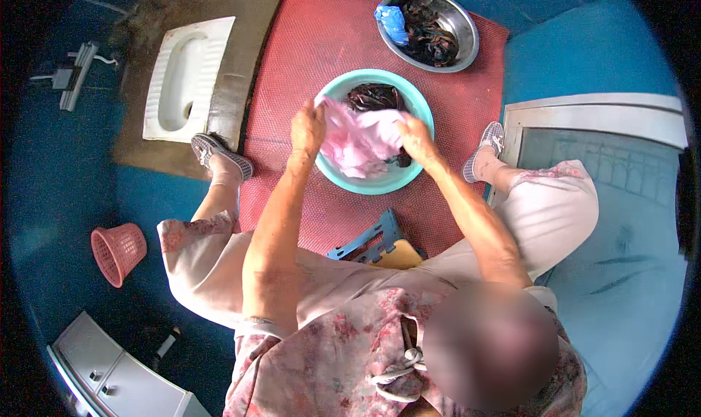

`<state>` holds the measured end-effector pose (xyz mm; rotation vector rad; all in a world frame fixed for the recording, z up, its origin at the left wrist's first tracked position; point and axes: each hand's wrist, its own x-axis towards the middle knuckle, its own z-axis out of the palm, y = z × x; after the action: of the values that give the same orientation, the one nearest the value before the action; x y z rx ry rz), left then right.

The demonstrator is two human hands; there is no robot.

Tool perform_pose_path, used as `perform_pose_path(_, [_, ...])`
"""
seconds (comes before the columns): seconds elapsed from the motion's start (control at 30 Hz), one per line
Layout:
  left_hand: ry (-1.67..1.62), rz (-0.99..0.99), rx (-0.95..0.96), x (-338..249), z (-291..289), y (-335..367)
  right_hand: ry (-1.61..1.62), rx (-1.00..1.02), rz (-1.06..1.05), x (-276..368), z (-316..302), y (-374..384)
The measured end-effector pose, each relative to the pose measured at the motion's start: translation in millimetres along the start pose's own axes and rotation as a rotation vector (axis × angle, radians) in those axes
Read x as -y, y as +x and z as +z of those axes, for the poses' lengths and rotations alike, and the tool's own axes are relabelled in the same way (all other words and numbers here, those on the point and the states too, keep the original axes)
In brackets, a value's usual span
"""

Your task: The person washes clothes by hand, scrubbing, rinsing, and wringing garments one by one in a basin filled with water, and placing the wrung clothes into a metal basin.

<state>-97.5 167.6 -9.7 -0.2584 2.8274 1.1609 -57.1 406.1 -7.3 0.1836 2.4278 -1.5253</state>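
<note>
A turquoise basin point(339, 177) stands on the red mat between my feet. Over it I hold a pink and white cloth point(358, 147), bunched and hanging down inside the rim. My left hand point(308, 131) is closed on its left edge, and my right hand point(416, 139) grips the right end. Dark wet-looking cloth point(375, 97) lies in the basin behind and partly under the pink one. What kind of garment the pink cloth is, I cannot tell.
Farther back right, a metal bowl point(473, 39) holds dark clothes and a blue plastic bag point(393, 24). A squat toilet point(182, 74) is set in the raised floor at left. A pink basket point(120, 253), a blue folding stool point(369, 238) and a white door frame point(584, 114) surround me.
</note>
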Motion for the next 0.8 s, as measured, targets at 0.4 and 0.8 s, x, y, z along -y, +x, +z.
perform_pose_path(0.4, [-0.572,0.149,-0.075,-157.4,-133.4,-23.3,0.606,-0.019,-0.353,172.8,-82.4,-1.7])
perform_pose_path(0.8, [-0.755,0.411,-0.033,-297.0,-252.1,-107.2,0.789,0.382,-0.782,360.2,-129.3,-92.0])
